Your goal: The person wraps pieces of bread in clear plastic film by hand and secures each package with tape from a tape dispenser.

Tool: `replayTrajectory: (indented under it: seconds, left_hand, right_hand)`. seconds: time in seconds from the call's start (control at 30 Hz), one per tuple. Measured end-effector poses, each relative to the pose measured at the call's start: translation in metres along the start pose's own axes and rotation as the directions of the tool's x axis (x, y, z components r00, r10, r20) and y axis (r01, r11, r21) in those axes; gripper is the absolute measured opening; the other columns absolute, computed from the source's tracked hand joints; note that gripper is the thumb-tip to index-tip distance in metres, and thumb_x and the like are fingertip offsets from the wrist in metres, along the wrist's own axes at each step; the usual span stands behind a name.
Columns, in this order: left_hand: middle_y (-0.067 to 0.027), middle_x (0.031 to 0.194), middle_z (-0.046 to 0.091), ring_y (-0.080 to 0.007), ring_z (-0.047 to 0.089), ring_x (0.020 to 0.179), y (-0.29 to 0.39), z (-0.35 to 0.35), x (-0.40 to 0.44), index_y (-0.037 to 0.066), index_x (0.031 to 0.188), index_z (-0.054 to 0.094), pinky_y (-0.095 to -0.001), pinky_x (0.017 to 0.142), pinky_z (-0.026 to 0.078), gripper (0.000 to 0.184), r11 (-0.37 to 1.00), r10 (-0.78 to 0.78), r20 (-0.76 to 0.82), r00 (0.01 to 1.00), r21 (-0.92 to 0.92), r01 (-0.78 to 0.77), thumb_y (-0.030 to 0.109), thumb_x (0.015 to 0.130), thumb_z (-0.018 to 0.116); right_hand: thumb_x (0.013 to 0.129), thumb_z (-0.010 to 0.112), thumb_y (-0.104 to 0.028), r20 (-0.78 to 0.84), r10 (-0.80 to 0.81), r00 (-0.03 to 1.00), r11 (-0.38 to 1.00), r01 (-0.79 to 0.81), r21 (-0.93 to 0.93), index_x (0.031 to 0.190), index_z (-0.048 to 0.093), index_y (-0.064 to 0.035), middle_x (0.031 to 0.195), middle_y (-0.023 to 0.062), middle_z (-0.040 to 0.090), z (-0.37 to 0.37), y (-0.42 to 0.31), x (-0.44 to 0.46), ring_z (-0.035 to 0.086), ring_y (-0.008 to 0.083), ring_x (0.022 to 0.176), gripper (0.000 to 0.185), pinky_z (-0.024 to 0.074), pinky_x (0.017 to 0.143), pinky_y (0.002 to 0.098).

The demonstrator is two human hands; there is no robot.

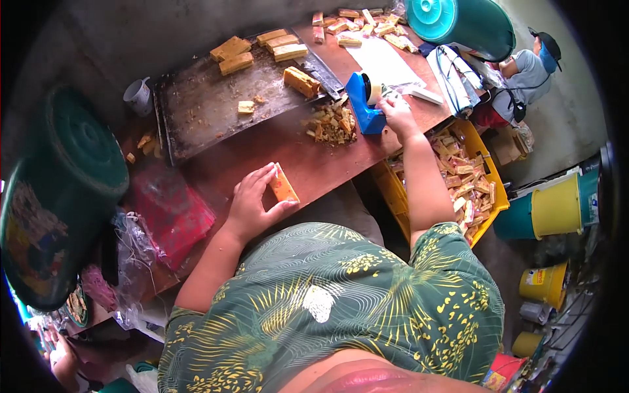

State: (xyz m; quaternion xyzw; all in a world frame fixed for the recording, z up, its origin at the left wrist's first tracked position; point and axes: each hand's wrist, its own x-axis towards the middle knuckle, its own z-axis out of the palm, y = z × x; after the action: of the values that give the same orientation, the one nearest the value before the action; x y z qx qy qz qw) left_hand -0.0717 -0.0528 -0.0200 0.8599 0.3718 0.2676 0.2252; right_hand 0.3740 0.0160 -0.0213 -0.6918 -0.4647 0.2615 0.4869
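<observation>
My left hand [250, 204] holds a wrapped orange-yellow cake bar [284, 186] between its fingers and thumb, at the table's front edge. Further right, my right hand [398, 114] is at the blue tape dispenser [365, 112], fingers drawn together beside the tape roll [374, 93]. What those fingertips pinch is too small to make out. Behind the dispenser lies a stack of white sheets [388, 62]. On a dark baking tray [209, 111] sit several unwrapped cake slices [236, 63] and a taller block [302, 82].
Crumbled pieces [331, 122] lie between tray and dispenser. Wrapped bars [354, 25] cover the back of the table. A yellow crate [499, 196] full of bars stands below my right arm. Green tubs [88, 141] and red plastic [171, 208] are at left. Another person [524, 82] is at right.
</observation>
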Motion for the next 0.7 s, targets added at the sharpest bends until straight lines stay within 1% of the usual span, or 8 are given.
replayTrajectory:
  seconds: [0.07, 0.13, 0.27, 0.37, 0.5, 0.6, 0.67, 0.7]
  left_hand:
    - [-0.0141, 0.151, 0.054, -0.0318, 0.050, 0.140, -0.002, 0.000, -0.001, 0.003, 0.140, 0.057, -0.0464, 0.116, 0.037, 0.076, 1.000, 0.004, -0.007, 1.000, -0.009, -0.004, 0.044, 0.082, 0.083]
    - [-0.0137, 0.151, 0.054, -0.0317, 0.050, 0.140, -0.004, 0.001, -0.002, 0.003, 0.140, 0.057, -0.0462, 0.115, 0.037, 0.074, 1.000, 0.013, -0.014, 1.000, -0.015, -0.013, 0.043, 0.082, 0.082]
    - [-0.0126, 0.152, 0.054, -0.0305, 0.051, 0.139, -0.006, 0.001, -0.001, 0.004, 0.141, 0.056, -0.0458, 0.114, 0.038, 0.073, 0.999, 0.037, -0.009, 0.999, 0.012, -0.037, 0.040, 0.083, 0.082]
    - [-0.0118, 0.152, 0.053, -0.0292, 0.051, 0.139, -0.010, 0.006, -0.002, 0.005, 0.143, 0.055, -0.0458, 0.112, 0.038, 0.074, 0.998, 0.062, -0.026, 0.998, 0.034, -0.061, 0.039, 0.083, 0.082]
    - [-0.0123, 0.153, 0.052, -0.0298, 0.048, 0.142, -0.007, 0.003, -0.002, 0.006, 0.146, 0.053, -0.0458, 0.116, 0.035, 0.074, 0.999, 0.037, -0.009, 0.999, 0.019, -0.037, 0.040, 0.085, 0.079]
    - [-0.0120, 0.154, 0.051, -0.0296, 0.046, 0.143, -0.007, 0.003, -0.003, 0.006, 0.147, 0.052, -0.0452, 0.118, 0.033, 0.076, 1.000, 0.019, 0.003, 1.000, 0.021, -0.019, 0.041, 0.085, 0.078]
    - [-0.0113, 0.156, 0.050, -0.0295, 0.046, 0.144, -0.011, 0.005, -0.005, 0.007, 0.148, 0.051, -0.0458, 0.118, 0.033, 0.072, 1.000, 0.026, -0.004, 1.000, 0.014, -0.026, 0.034, 0.087, 0.076]
    - [-0.0113, 0.156, 0.050, -0.0295, 0.046, 0.143, -0.012, 0.005, -0.005, 0.007, 0.148, 0.051, -0.0459, 0.118, 0.033, 0.069, 1.000, 0.022, -0.007, 1.000, -0.001, -0.022, 0.030, 0.087, 0.074]
  right_hand:
    - [0.098, 0.069, -0.027, -0.163, -0.273, 0.948, 0.927, 0.213, -0.310, 0.086, 0.073, -0.0006, 0.090, 0.0165, 0.072, 0.007, -0.023, -0.021, 0.067, 0.0285, 0.087, 0.029, 0.0509, 0.080, 0.0407]
    - [0.096, 0.070, -0.029, -0.157, -0.553, 0.818, 0.751, 0.409, -0.518, 0.087, 0.074, -0.0013, 0.092, 0.0215, 0.070, 0.010, -0.049, -0.055, 0.065, 0.0373, 0.096, 0.029, 0.0488, 0.087, 0.0450]
    - [0.094, 0.072, -0.028, -0.178, -0.529, 0.830, 0.699, 0.308, -0.645, 0.083, 0.072, -0.0037, 0.087, 0.0178, 0.066, -0.001, 0.014, -0.065, 0.062, 0.0382, 0.090, 0.026, 0.0484, 0.084, 0.0479]
    - [0.092, 0.074, -0.027, -0.229, -0.402, 0.887, 0.807, 0.225, -0.547, 0.082, 0.072, -0.0036, 0.086, 0.0168, 0.066, -0.002, 0.025, -0.075, 0.062, 0.0362, 0.087, 0.026, 0.0489, 0.080, 0.0464]
    - [0.091, 0.076, -0.027, 0.161, -0.316, 0.935, 0.904, 0.348, -0.246, 0.084, 0.075, -0.0036, 0.086, 0.0126, 0.066, 0.051, -0.034, -0.124, 0.062, 0.0294, 0.085, 0.024, 0.0509, 0.079, 0.0402]
    - [0.088, 0.081, -0.020, 0.490, -0.416, 0.766, 0.896, 0.438, 0.075, 0.090, 0.077, -0.0050, 0.091, 0.0080, 0.065, 0.102, -0.064, -0.176, 0.064, 0.0220, 0.084, 0.016, 0.0537, 0.076, 0.0346]
    - [0.083, 0.086, -0.014, 0.648, -0.343, 0.680, 0.939, 0.257, 0.227, 0.086, 0.075, -0.0033, 0.096, 0.0066, 0.063, 0.121, -0.077, -0.196, 0.064, 0.0185, 0.082, 0.016, 0.0545, 0.071, 0.0318]
    - [0.079, 0.089, -0.013, 0.644, -0.468, 0.606, 0.861, 0.476, 0.178, 0.096, 0.071, -0.0023, 0.098, 0.0058, 0.060, 0.129, -0.077, -0.192, 0.063, 0.0156, 0.081, 0.027, 0.0541, 0.068, 0.0292]
